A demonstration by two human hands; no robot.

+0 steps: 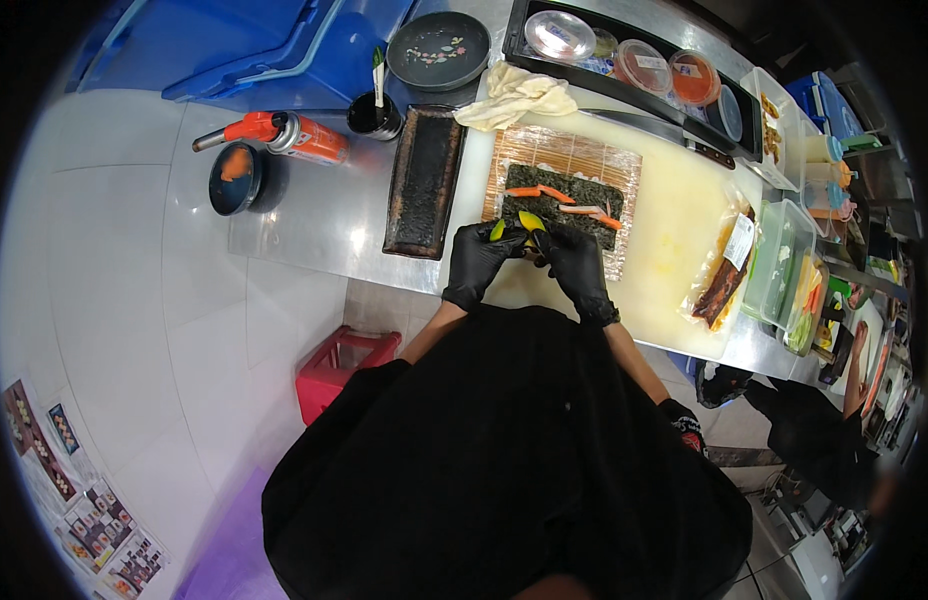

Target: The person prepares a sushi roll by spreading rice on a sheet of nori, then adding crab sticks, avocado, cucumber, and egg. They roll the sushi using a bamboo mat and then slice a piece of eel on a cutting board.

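Both hands wear black gloves and meet over the near edge of a wrapped bamboo rolling mat (565, 141). My left hand (482, 261) pinches a small yellow-green fruit slice (497, 229), perhaps avocado. Between the fingertips of my right hand (574, 266) is a wider yellow slice (531, 220); the fingers partly hide both slices. On the mat lies a nori sheet (528, 178) with white rice showing along its rim. Orange-and-white crab sticks (558, 194) cross the nori in a broken line, just beyond my fingers. Underneath is a white cutting board (659, 232).
Left of the board stand a long dark plate (425, 180), a black cup (374, 118), a butane torch (306, 138) and a dark bowl (235, 191). A cloth (516, 97), knife (708, 153) and tub tray (520, 49) lie behind. Rightward are packaged eel-like fillet (723, 289) and a co-worker's arm (854, 371).
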